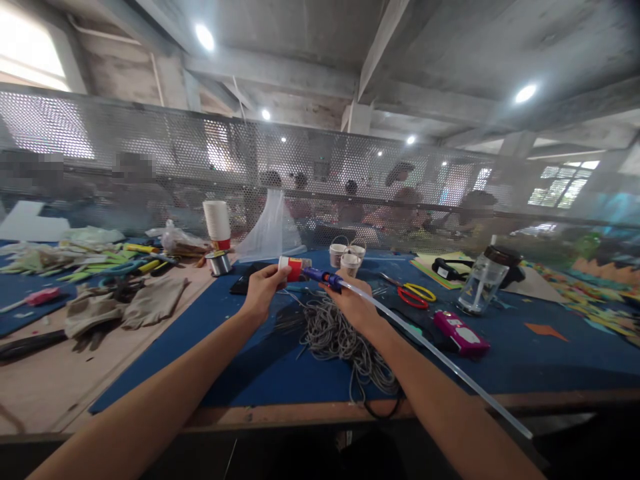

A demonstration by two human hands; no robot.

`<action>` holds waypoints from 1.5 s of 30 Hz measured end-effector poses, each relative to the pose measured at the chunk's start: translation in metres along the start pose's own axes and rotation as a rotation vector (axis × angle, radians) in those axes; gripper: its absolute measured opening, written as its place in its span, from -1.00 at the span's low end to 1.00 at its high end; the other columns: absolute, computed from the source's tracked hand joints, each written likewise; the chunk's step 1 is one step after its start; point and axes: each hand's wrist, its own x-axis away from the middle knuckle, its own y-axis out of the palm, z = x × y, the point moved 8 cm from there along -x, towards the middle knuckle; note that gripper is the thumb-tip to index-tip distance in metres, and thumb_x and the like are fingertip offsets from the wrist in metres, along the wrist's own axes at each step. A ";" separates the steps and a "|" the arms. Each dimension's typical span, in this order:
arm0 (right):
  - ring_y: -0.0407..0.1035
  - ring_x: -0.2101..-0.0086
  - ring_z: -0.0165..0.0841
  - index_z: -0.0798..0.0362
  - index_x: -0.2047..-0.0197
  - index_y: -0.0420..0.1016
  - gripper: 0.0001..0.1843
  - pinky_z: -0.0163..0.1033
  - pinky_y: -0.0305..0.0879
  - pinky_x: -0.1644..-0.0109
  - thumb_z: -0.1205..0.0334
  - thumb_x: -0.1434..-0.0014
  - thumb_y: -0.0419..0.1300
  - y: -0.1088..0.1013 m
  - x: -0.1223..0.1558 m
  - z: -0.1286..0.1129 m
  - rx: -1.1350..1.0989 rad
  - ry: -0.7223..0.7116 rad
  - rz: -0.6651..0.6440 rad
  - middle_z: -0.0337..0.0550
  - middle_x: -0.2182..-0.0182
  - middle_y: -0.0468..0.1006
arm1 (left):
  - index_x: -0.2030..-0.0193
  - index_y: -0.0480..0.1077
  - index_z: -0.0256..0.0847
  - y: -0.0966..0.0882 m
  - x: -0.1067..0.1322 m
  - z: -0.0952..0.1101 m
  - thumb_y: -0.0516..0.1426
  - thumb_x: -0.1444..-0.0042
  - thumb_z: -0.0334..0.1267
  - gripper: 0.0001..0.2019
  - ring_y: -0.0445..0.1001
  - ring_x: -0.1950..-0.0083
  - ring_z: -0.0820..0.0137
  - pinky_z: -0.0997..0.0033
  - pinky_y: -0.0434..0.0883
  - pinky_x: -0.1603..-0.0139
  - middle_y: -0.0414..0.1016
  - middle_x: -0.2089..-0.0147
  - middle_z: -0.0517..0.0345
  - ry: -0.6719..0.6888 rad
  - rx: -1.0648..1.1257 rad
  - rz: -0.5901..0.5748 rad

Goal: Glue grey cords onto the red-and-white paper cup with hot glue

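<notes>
Red-and-white cup (294, 269) pinched in left hand (264, 290); right hand (354, 299) grips blue glue gun (327, 277), tip by cup. Grey cord heap (330, 330) below right hand, three buckets (349, 267) beyond.

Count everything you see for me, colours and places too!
Paper cup: 1, red and white, in left hand
Glue gun: 1, blue, in right hand
Glue stick: 1, clear, in gun
Cord: 1 heap, grey, by right hand
Buckets: 3, whitish, beyond the hands
Scissors: 1, red and yellow, right of buckets
Box: 1, purple, right side
Bottle: 1, clear, dark lid, right
Cup stack: 1, mostly white, back left
Spool: 1, silver, by cup stack
Gloves: at least 2, greyish, left
Mat: 1, blue, under cord
Mesh screen: 1, grey, at back
People: several, blurred, beyond screen
Scraps: uncountable, mixed colours, both sides
Hands: 2, bare, centre
</notes>
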 end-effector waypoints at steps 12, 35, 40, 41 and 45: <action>0.45 0.37 -0.30 -0.05 0.20 0.44 -0.62 -0.30 -0.04 0.41 -0.19 -0.27 0.09 -0.003 0.001 -0.004 -0.007 -0.002 -0.059 -0.22 0.37 0.59 | 0.33 0.60 -0.22 -0.004 -0.004 -0.003 0.37 0.21 -0.02 -0.66 0.41 0.36 0.39 0.40 0.36 0.26 0.56 0.37 0.11 0.009 0.009 0.014; 0.45 0.38 -0.32 -0.06 0.19 0.42 -0.63 -0.29 -0.12 0.42 -0.18 -0.30 0.06 -0.002 0.003 -0.006 -0.009 -0.016 -0.099 -0.23 0.34 0.60 | 0.33 0.60 -0.21 -0.005 -0.004 0.000 0.38 0.24 -0.02 -0.65 0.44 0.33 0.36 0.38 0.37 0.26 0.57 0.36 0.10 -0.001 0.034 0.041; 0.43 0.39 -0.32 -0.06 0.17 0.42 -0.60 -0.29 -0.11 0.42 -0.20 -0.30 0.03 0.000 0.003 -0.007 -0.008 -0.019 -0.111 -0.22 0.33 0.60 | 0.33 0.60 -0.21 -0.006 -0.005 -0.001 0.38 0.24 -0.02 -0.64 0.43 0.30 0.34 0.38 0.37 0.26 0.57 0.36 0.10 -0.007 0.028 0.044; 0.43 0.39 -0.32 -0.06 0.17 0.42 -0.60 -0.30 -0.10 0.42 -0.20 -0.30 0.04 0.000 0.003 -0.007 -0.007 -0.019 -0.111 -0.22 0.33 0.60 | 0.33 0.60 -0.21 -0.006 -0.005 -0.001 0.38 0.24 -0.02 -0.64 0.43 0.30 0.33 0.38 0.38 0.26 0.56 0.36 0.09 -0.007 0.026 0.045; 0.44 0.38 -0.32 -0.06 0.17 0.44 -0.62 -0.30 -0.04 0.41 -0.19 -0.30 0.04 -0.001 0.004 -0.007 -0.007 -0.011 -0.106 -0.22 0.34 0.60 | 0.32 0.60 -0.23 -0.006 -0.003 0.001 0.38 0.25 -0.01 -0.62 0.44 0.32 0.33 0.37 0.38 0.28 0.56 0.37 0.07 -0.004 0.017 0.056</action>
